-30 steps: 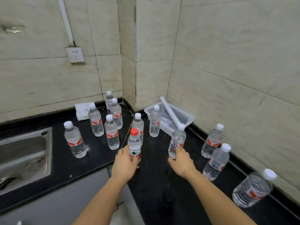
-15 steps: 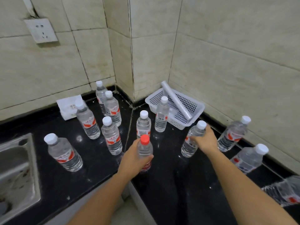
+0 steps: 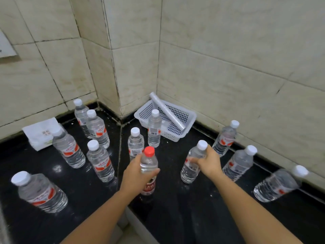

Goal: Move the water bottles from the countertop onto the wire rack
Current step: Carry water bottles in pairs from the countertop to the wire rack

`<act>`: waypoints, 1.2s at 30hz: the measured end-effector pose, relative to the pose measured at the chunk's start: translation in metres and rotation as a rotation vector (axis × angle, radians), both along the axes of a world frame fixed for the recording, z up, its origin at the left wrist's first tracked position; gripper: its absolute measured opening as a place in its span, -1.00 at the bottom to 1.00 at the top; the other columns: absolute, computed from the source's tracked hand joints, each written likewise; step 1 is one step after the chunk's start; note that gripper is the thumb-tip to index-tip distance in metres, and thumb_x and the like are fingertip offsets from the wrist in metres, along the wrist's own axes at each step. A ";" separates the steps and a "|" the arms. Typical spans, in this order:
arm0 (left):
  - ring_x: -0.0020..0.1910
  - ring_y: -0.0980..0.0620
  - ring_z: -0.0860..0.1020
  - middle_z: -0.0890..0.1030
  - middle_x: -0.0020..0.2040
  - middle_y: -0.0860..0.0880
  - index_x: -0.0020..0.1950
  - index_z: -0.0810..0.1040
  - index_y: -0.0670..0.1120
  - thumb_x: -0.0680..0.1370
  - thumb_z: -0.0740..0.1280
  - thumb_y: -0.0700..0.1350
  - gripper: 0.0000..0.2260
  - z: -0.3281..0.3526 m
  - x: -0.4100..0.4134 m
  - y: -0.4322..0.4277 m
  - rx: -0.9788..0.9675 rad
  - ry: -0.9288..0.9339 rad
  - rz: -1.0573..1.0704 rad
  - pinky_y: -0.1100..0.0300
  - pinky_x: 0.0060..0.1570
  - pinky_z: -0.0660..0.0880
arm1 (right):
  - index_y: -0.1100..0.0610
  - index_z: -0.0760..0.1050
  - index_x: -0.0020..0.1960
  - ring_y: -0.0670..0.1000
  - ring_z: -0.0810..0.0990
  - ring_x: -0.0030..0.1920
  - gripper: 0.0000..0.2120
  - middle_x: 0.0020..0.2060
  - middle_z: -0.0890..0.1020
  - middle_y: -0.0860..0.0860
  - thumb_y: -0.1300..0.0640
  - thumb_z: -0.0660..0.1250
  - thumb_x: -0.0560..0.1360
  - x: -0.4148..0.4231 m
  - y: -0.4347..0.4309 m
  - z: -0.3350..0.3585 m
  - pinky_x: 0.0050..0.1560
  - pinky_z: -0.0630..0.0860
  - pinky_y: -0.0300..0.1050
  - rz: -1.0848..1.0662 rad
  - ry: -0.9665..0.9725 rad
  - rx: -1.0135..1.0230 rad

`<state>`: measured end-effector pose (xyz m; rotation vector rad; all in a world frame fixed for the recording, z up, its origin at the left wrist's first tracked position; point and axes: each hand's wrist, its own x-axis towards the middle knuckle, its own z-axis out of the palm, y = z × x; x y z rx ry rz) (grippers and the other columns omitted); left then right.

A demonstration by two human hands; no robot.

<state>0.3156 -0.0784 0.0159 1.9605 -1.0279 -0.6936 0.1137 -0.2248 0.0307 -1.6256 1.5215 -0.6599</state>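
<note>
Several clear water bottles stand on the black countertop (image 3: 175,208) in a tiled corner. My left hand (image 3: 135,175) grips the red-capped bottle (image 3: 148,166) around its upper body, near the counter's front edge. My right hand (image 3: 208,162) grips a white-capped bottle (image 3: 191,166) by its shoulder, and that bottle leans a little to the right. More white-capped bottles stand to the left (image 3: 100,162) and to the right (image 3: 238,165). No wire rack is in view.
A white plastic basket (image 3: 186,118) holding a grey roll (image 3: 167,111) sits in the corner. A white packet (image 3: 39,133) lies by the left wall. Tiled walls close in behind and to the right. The counter's inner edge runs below my arms.
The view has tilted down and closed in. Both hands keep their hold on the same two bottles; the red-capped one seems slightly raised.
</note>
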 end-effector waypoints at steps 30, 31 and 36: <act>-0.03 0.05 0.62 0.65 0.01 0.08 0.08 0.50 0.08 0.29 0.48 0.24 -0.55 0.169 -0.631 0.102 -0.317 0.120 -0.865 -0.02 0.02 0.58 | 0.09 0.50 0.11 0.04 0.62 0.02 -0.49 0.01 0.65 0.03 0.14 0.63 0.24 -0.612 0.335 0.208 -0.03 0.53 -0.09 -0.484 0.174 -0.289; -0.02 0.05 0.62 0.65 0.03 0.08 0.09 0.51 0.09 0.28 0.48 0.25 -0.53 0.177 -0.657 0.111 -0.320 0.137 -0.904 -0.02 0.02 0.59 | 0.08 0.50 0.12 0.04 0.62 0.01 -0.48 0.01 0.65 0.02 0.14 0.63 0.24 -0.634 0.349 0.216 -0.04 0.52 -0.10 -0.519 0.185 -0.305; 0.03 0.03 0.64 0.66 0.07 0.02 0.15 0.53 0.04 0.21 0.49 0.31 -0.39 0.218 -0.779 0.134 -0.376 0.200 -1.056 -0.04 0.06 0.59 | 0.04 0.49 0.08 -0.03 0.64 -0.06 -0.53 -0.05 0.66 -0.02 0.17 0.61 0.26 -0.743 0.405 0.251 0.01 0.56 -0.09 -0.667 0.181 -0.388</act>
